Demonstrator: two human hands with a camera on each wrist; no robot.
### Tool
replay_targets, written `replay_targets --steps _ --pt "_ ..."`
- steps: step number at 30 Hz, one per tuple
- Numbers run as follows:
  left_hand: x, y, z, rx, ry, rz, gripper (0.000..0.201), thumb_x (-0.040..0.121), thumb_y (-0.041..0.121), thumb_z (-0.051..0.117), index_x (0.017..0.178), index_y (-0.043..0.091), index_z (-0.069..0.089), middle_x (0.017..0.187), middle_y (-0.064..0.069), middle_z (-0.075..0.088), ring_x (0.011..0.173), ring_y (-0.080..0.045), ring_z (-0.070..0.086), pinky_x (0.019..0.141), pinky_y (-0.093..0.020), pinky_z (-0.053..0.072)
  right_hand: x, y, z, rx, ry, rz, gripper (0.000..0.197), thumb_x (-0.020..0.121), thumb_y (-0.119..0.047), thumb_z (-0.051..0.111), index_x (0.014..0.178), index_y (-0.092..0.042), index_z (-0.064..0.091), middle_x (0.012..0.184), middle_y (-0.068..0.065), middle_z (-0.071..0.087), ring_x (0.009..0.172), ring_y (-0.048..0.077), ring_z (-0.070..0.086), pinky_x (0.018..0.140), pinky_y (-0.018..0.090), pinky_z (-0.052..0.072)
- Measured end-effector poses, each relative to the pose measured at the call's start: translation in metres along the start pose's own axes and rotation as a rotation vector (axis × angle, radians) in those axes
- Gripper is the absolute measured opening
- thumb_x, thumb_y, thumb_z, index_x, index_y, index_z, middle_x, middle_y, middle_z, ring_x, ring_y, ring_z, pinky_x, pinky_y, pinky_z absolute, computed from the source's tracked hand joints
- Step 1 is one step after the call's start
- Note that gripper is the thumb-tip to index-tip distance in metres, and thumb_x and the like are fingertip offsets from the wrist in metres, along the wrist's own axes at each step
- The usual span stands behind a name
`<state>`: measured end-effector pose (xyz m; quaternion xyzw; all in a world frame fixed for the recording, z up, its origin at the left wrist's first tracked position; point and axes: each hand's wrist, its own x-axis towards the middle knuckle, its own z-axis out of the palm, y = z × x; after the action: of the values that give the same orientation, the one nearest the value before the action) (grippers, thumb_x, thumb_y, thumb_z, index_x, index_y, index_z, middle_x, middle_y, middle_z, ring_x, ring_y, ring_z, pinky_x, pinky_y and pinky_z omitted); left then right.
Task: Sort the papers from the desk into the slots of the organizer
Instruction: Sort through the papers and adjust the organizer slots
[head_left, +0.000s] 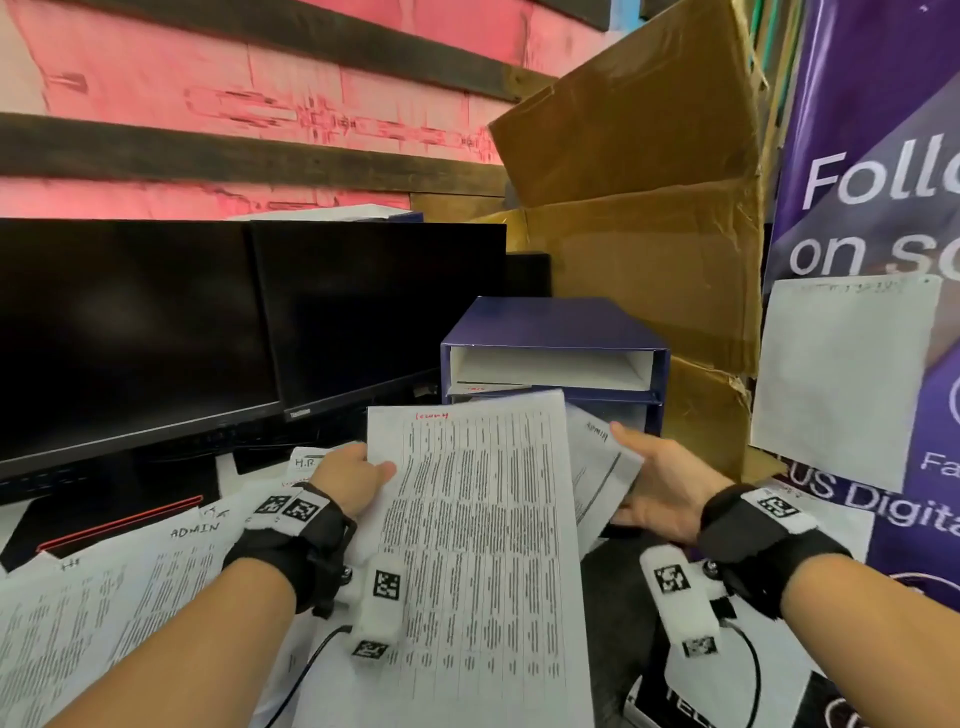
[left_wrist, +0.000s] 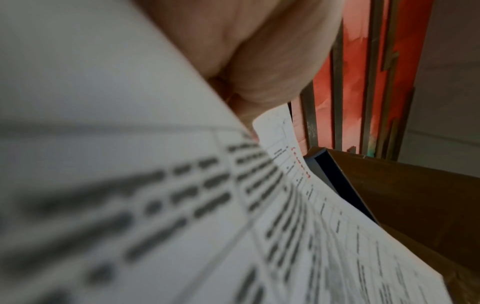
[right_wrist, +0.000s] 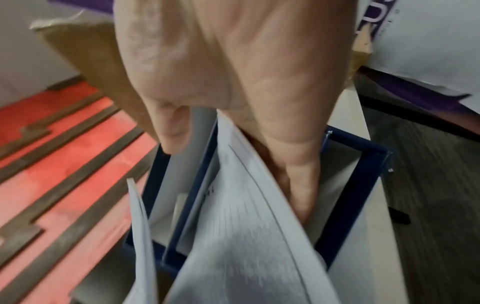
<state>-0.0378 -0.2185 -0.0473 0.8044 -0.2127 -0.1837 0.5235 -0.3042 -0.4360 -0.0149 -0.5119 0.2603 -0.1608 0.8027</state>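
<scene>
Papers occupy both of our hands: our left hand (head_left: 349, 480) pinches the left edge of a printed table sheet (head_left: 478, 545) with a red handwritten label at its top, thumb on the face and fingers curled behind, holding it up in front of us; our right hand (head_left: 657, 486) grips a second sheet (head_left: 597, 467) between thumb and fingers, its far end just in front of the lower slots of the blue organizer (head_left: 556, 325), which stands beside a torn cardboard box (head_left: 649, 208). We see the organizer's top slot hold a white stack. More papers (head_left: 130, 587), one marked ADMIN, lie on the desk at our left, below two dark monitors (head_left: 249, 322); a purple banner (head_left: 883, 156) hangs at our right
</scene>
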Motion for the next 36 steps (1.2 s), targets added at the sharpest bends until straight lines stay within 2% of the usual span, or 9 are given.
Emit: replay_targets --steps 5,11,17,21,23,25,28,31,36 --pt "-0.007 0.015 0.013 -0.176 0.041 -0.034 0.006 0.093 0.016 0.057 0.09 0.016 0.063 0.098 -0.01 0.071 0.094 -0.031 0.067 0.091 -0.052 0.052 0.005 0.011 0.005 -0.096 0.1 -0.009 0.026 0.096 0.008 0.039 0.109 -0.004 0.058 0.114 0.023 0.066 0.106 0.04 0.062 0.084 0.056 0.051" --pt "-0.008 0.001 0.007 -0.11 -0.121 -0.034 0.018 0.088 0.022 0.059 0.105 0.024 0.064 0.106 -0.005 0.073 0.1 -0.029 0.068 0.092 -0.053 0.051 0.045 -0.002 0.0 0.04 0.358 -0.136 0.035 0.098 -0.01 0.047 0.13 0.006 0.048 0.132 0.027 0.055 0.12 0.041 0.055 0.102 0.053 0.045" --pt "0.017 -0.019 0.015 -0.153 -0.088 -0.014 0.019 0.081 0.029 0.058 0.098 0.028 0.067 0.111 -0.001 0.071 0.105 -0.027 0.065 0.096 -0.051 0.048 0.025 0.013 0.018 -0.426 0.152 0.02 0.016 0.095 0.0 0.048 0.106 0.006 0.057 0.095 0.021 0.063 0.075 0.029 0.065 0.063 0.038 0.058" --pt "-0.012 0.014 0.025 -0.166 -0.073 -0.006 0.009 0.092 0.016 0.056 0.092 0.019 0.065 0.105 -0.007 0.071 0.099 -0.027 0.066 0.094 -0.049 0.05 0.033 -0.002 0.007 -0.286 0.401 -0.201 0.017 0.093 0.0 0.054 0.107 0.011 0.057 0.104 0.026 0.066 0.093 0.039 0.066 0.087 0.05 0.054" --pt "-0.016 0.021 0.032 -0.097 -0.059 0.033 0.014 0.095 0.012 0.053 0.099 0.013 0.066 0.108 -0.006 0.069 0.102 -0.027 0.065 0.096 -0.046 0.049 0.031 -0.009 0.009 -0.075 0.353 -0.231 0.018 0.097 -0.006 0.051 0.107 0.008 0.058 0.112 0.027 0.065 0.101 0.041 0.065 0.092 0.052 0.051" --pt "-0.017 0.024 0.037 -0.031 -0.001 0.065 0.021 0.095 0.012 0.053 0.111 0.008 0.066 0.112 -0.007 0.068 0.106 -0.027 0.063 0.099 -0.044 0.048 0.024 -0.007 0.013 -0.094 0.255 -0.147 0.027 0.099 -0.012 0.05 0.118 0.006 0.057 0.109 0.024 0.066 0.091 0.036 0.067 0.079 0.046 0.056" --pt "-0.014 0.021 0.041 -0.052 0.048 0.039 0.023 0.094 0.011 0.054 0.113 0.006 0.065 0.116 -0.009 0.068 0.108 -0.029 0.062 0.1 -0.044 0.047 0.012 0.009 0.015 -0.365 0.188 0.051 0.02 0.097 -0.006 0.051 0.109 0.006 0.06 0.083 0.019 0.071 0.064 0.028 0.07 0.053 0.036 0.057" --pt "-0.016 0.02 0.044 -0.053 0.028 -0.024 0.021 0.095 0.015 0.053 0.11 0.005 0.063 0.115 -0.012 0.067 0.107 -0.031 0.062 0.099 -0.046 0.047 0.013 0.011 0.011 -0.432 0.311 -0.028 0.013 0.093 0.005 0.05 0.101 0.003 0.061 0.087 0.02 0.071 0.075 0.033 0.07 0.068 0.046 0.059" --pt "-0.015 0.019 0.05 -0.083 -0.074 -0.032 0.026 0.095 0.016 0.052 0.117 0.005 0.061 0.114 -0.009 0.067 0.104 -0.029 0.064 0.097 -0.048 0.049 0.026 -0.008 0.009 -0.26 0.469 -0.233 0.024 0.098 -0.012 0.052 0.119 -0.003 0.06 0.093 0.017 0.069 0.088 0.036 0.067 0.083 0.05 0.055"
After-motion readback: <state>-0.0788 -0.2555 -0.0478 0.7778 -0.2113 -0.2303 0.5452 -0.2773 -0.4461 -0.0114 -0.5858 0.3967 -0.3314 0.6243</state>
